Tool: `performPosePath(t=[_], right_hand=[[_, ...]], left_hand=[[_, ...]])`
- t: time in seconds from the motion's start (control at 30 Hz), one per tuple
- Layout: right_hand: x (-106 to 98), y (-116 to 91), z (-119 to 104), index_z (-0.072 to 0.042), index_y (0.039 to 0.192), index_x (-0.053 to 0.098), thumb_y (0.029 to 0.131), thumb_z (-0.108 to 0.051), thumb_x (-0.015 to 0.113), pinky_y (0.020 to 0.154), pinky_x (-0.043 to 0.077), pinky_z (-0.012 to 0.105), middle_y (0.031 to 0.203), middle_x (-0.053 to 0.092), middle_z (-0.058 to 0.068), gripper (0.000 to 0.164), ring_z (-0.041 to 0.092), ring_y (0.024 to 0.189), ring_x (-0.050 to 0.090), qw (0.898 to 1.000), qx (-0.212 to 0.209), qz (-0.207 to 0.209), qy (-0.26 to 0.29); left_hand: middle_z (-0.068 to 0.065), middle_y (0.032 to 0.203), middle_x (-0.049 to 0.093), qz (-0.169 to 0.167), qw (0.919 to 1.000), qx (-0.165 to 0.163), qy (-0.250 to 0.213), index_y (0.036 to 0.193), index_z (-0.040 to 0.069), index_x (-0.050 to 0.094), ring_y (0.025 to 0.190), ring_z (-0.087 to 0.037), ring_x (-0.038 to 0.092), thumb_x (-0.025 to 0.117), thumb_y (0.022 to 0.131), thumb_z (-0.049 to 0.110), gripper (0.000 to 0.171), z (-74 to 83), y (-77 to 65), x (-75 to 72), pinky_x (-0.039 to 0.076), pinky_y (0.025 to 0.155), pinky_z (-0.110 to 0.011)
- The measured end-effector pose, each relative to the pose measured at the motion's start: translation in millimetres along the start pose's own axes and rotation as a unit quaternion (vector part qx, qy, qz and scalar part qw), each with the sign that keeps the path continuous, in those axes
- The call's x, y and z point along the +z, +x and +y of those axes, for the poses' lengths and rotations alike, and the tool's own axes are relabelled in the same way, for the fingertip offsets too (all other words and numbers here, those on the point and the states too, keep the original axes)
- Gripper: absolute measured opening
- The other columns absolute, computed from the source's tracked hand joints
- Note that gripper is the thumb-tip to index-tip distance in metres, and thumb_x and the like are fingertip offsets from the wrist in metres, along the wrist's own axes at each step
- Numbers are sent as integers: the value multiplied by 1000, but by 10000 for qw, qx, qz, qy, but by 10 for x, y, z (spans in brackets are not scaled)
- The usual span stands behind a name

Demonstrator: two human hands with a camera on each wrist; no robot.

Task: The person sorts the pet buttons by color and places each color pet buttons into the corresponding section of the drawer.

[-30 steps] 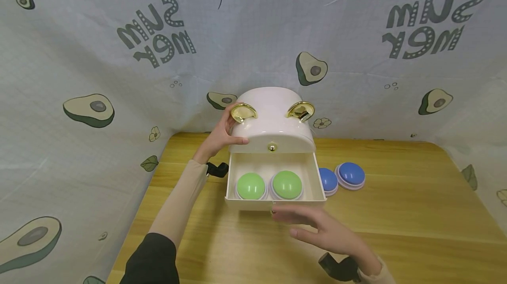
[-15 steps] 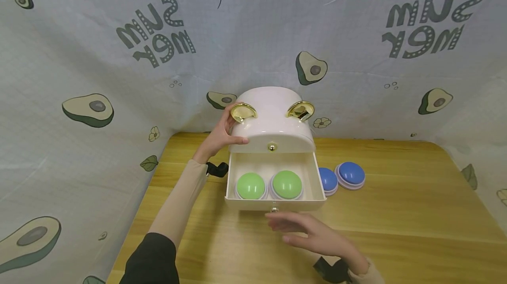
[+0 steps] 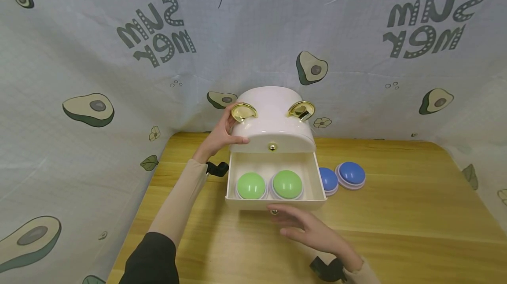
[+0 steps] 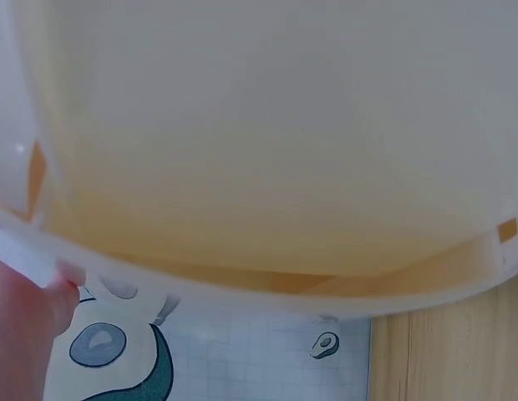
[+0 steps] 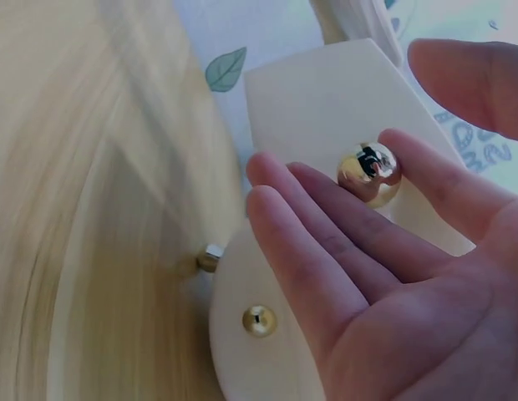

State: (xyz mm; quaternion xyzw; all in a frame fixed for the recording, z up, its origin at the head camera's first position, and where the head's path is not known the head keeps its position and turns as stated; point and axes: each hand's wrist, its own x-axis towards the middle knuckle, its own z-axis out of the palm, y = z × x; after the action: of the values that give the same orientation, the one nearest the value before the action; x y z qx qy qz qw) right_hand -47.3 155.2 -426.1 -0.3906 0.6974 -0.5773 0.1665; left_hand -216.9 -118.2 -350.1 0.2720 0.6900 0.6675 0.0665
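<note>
A glossy white drawer box [image 3: 273, 99] with two gold ears stands at the table's back. Its drawer [image 3: 275, 204] is pulled out; two green dome-topped push lights or buttons, one left [image 3: 251, 186] and one right [image 3: 287, 184], sit inside on pale bases. My left hand [image 3: 222, 136] grips the box's left side, thumb on the front and fingers behind the gold ear. The right hand [image 3: 309, 229], fingers extended, is just in front of the drawer; in the right wrist view its index fingertip is right at the gold drawer knob [image 5: 369, 174].
Two blue dome-topped pieces, one nearer [image 3: 328, 180] and one farther right [image 3: 350, 175], lie on the wooden table [image 3: 396, 213] right of the drawer, which partly hides the nearer. A second gold knob [image 3: 272, 147] is above the drawer. Avocado-print cloth [image 3: 253, 46] hangs behind.
My right hand has shifted slightly left, dipping away from the drawer front and then coming up close to its knob. The left hand, box and drawer have stayed put.
</note>
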Motion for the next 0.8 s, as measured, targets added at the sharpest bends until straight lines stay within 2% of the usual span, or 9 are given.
performPosePath(t=[0.07, 0.3, 0.57, 0.63, 0.8], right_hand=[[8, 2, -1, 4, 141, 39, 96, 0, 52, 91, 48, 45, 138, 44, 26, 46, 25, 118, 54, 10000, 12, 36, 50], [25, 14, -12, 5, 139, 42, 96, 2, 52, 90, 49, 46, 137, 46, 25, 44, 21, 118, 54, 9998, -25, 185, 88], [26, 30, 16, 5, 136, 45, 95, 3, 53, 90, 49, 41, 134, 49, 25, 42, 18, 116, 55, 9993, -23, 355, 79], [26, 39, 26, 6, 136, 46, 94, 4, 53, 90, 49, 41, 133, 49, 26, 42, 19, 116, 56, 9992, -76, 378, 64], [14, 71, 53, 7, 135, 45, 94, 6, 53, 89, 49, 44, 132, 49, 28, 42, 31, 114, 57, 9990, -177, 400, 99]], left_hand=[[-19, 149, 24, -14, 10000, 0, 29, 147, 2, 15, 140, -24, 22, 69, 70, -19, 96, 49, -15, 15, 17, 113, -30], [-17, 152, 19, -121, 9999, -47, 5, 147, 5, 15, 141, -24, 19, 71, 72, -15, 96, 62, -19, 0, 16, 114, -35], [-16, 152, 20, -198, 9997, -67, 111, 147, 5, 16, 141, -23, 20, 71, 72, -16, 96, 70, -21, -11, 17, 113, -32], [-17, 152, 20, -209, 9997, -47, 118, 147, 5, 15, 141, -24, 20, 71, 72, -17, 96, 15, -2, -30, 16, 114, -32], [-15, 152, 20, -210, 9997, 15, 136, 148, 8, 15, 141, -23, 20, 71, 71, -18, 99, -163, 57, -87, 16, 114, -32]])
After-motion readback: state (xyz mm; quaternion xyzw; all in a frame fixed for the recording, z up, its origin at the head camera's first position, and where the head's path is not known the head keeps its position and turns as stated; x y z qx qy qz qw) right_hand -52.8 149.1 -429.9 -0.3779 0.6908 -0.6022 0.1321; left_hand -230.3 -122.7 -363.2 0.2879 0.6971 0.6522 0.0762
